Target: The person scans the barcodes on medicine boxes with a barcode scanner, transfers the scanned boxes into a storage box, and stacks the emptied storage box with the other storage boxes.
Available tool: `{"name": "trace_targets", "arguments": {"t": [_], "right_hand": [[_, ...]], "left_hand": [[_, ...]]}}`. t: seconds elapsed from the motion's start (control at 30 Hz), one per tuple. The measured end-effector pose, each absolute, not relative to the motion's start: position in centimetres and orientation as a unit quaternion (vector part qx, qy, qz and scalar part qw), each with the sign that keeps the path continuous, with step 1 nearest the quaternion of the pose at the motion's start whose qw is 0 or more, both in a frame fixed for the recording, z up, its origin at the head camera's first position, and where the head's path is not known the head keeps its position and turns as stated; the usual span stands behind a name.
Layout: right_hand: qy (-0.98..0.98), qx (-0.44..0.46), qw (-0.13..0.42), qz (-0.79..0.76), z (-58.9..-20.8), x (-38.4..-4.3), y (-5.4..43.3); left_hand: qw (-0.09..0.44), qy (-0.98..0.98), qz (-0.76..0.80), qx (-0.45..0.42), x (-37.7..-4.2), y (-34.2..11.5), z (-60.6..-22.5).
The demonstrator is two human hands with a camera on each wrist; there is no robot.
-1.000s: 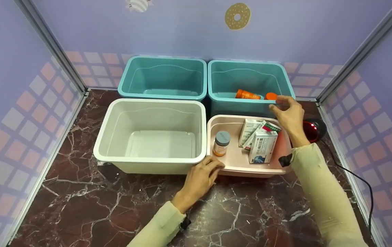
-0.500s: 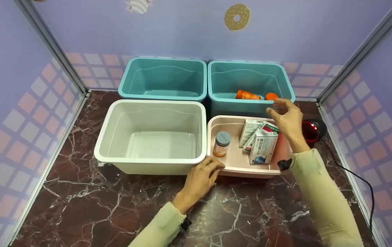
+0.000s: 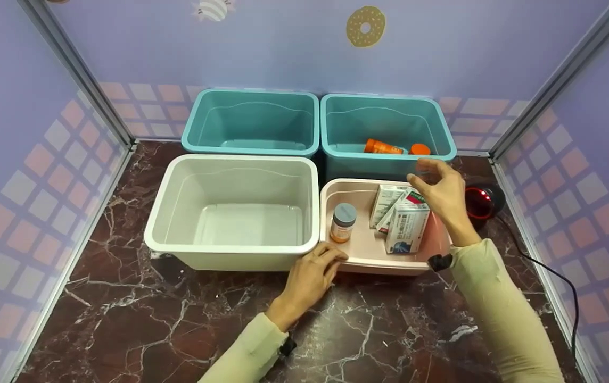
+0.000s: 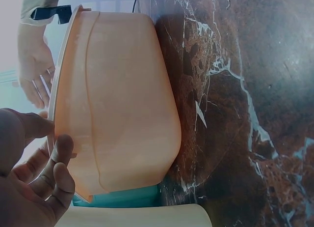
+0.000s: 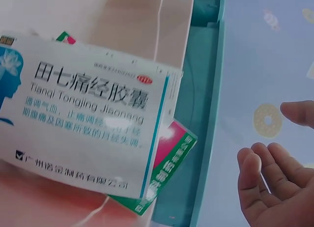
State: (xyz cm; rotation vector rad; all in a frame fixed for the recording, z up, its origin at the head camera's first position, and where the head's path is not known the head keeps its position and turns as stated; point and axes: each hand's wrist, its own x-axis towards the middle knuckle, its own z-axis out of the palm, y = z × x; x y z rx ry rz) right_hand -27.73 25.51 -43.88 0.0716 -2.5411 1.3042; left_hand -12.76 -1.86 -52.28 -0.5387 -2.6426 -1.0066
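Note:
My left hand (image 3: 307, 279) grips the near left corner of the pink bin (image 3: 376, 261); in the left wrist view its fingers (image 4: 61, 148) lie about the rim. Over the bin's far right part hovers my right hand (image 3: 443, 194), its fingers parted and nothing between them. Below it, a white medicine box (image 3: 407, 229) stands tilted, with a green and red box (image 3: 415, 198) and another white box (image 3: 387, 205) behind. The right wrist view shows the front box's printed face (image 5: 83, 114) close up. A grey-capped pill bottle (image 3: 343, 223) stands upright at the bin's left.
Behind the pink bin, a teal bin (image 3: 389, 165) holds an orange tube (image 3: 383, 147) and an orange-capped container (image 3: 419, 149). A second teal bin (image 3: 251, 151) stands at back left, and a white bin (image 3: 232, 248) in front of it. A black device (image 3: 483, 202) with a cord sits at right.
The right hand has drawn back slightly toward me and left, from the teal bin's rim to above the medicine boxes. The left hand stays at the pink bin's corner.

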Motion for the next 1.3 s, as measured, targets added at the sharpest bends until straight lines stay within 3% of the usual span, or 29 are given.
{"name": "trace_targets", "arguments": {"t": [0.8,1.3], "right_hand": [[-0.877,0.070,0.105,0.464,-44.0,-24.4,22.2],[-0.878,0.085,0.078,0.464,-45.9,-22.9,20.0]], "left_hand": [[0.122,-0.914,-0.343,-0.179,-12.9,-1.9,-52.2],[0.124,-0.913,-0.344,-0.183,-12.8,-1.9,-52.3]]}}
